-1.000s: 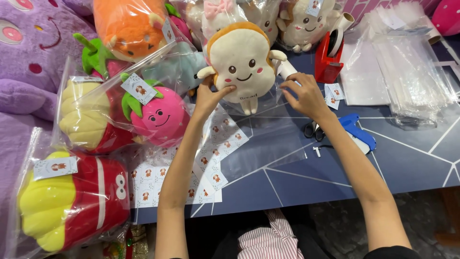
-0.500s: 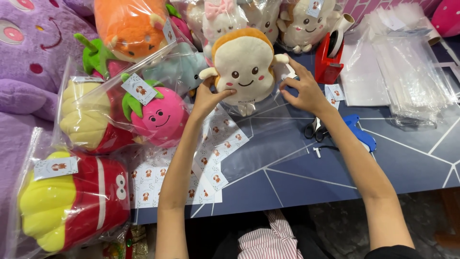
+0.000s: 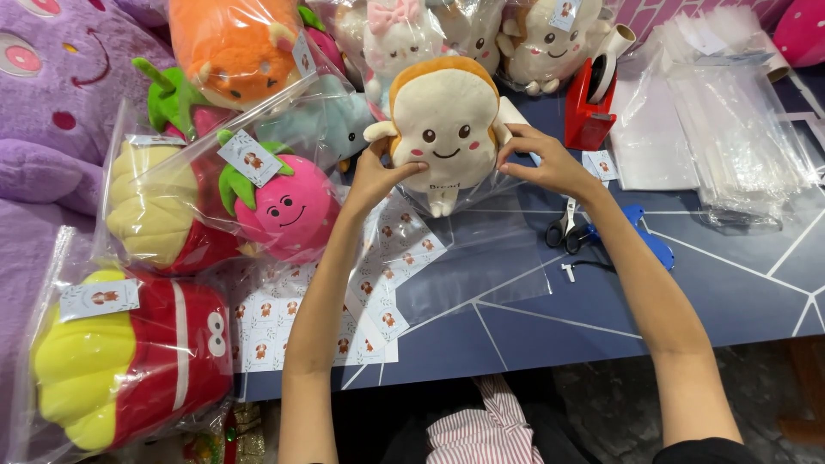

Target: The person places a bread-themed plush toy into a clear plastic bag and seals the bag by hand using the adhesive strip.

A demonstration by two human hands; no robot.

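A bread-slice plush toy (image 3: pixel 444 129) with a smiling face stands upright in the middle of the table. My left hand (image 3: pixel 378 176) grips its left side and my right hand (image 3: pixel 540 159) grips its right side. Its lower part sits in the mouth of a clear plastic bag (image 3: pixel 477 249) that lies flat on the dark blue table (image 3: pixel 705 283), in front of the toy.
Bagged plush toys crowd the left: a pink strawberry (image 3: pixel 279 206), a red and yellow fries toy (image 3: pixel 129 352), an orange toy (image 3: pixel 228 43). Sticker sheets (image 3: pixel 284 331) lie near the front edge. Scissors (image 3: pixel 563 228), a red tape dispenser (image 3: pixel 593 103) and stacked clear bags (image 3: pixel 730 129) sit on the right.
Both hands have lifted the bread plush and moved it slightly back, holding it upright above the open bag.
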